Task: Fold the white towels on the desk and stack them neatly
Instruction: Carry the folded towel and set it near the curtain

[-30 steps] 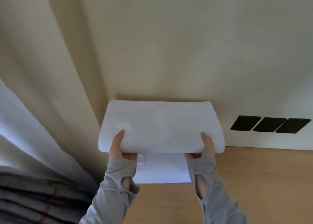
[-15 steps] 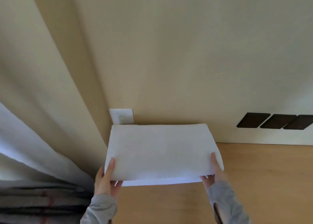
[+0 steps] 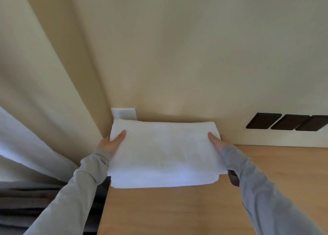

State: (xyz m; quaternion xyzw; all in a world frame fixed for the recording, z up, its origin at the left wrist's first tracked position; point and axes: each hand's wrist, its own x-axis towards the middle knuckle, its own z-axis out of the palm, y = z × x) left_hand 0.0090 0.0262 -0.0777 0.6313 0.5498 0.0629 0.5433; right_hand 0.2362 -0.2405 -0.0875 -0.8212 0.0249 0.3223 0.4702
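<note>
A folded white towel [image 3: 165, 149] lies flat at the back left corner of the wooden desk [image 3: 177, 210], against the wall. It rests on another white folded layer whose front edge [image 3: 163, 182] shows beneath it. My left hand [image 3: 111, 141] grips the towel's left edge, thumb on top. My right hand [image 3: 217, 142] grips its right edge the same way. Grey sleeves cover both arms to the knuckles.
A beige wall rises right behind the towel, with a white outlet plate [image 3: 124, 113] at the corner. Three dark panels [image 3: 287, 122] sit on the wall at the right. A beige curtain [image 3: 44, 92] hangs at the left, above grey striped fabric [image 3: 26, 204].
The towel, held up in the air a second ago, has come down and forward onto the white layer at the desk's back corner. Both hands stayed on its side edges.
</note>
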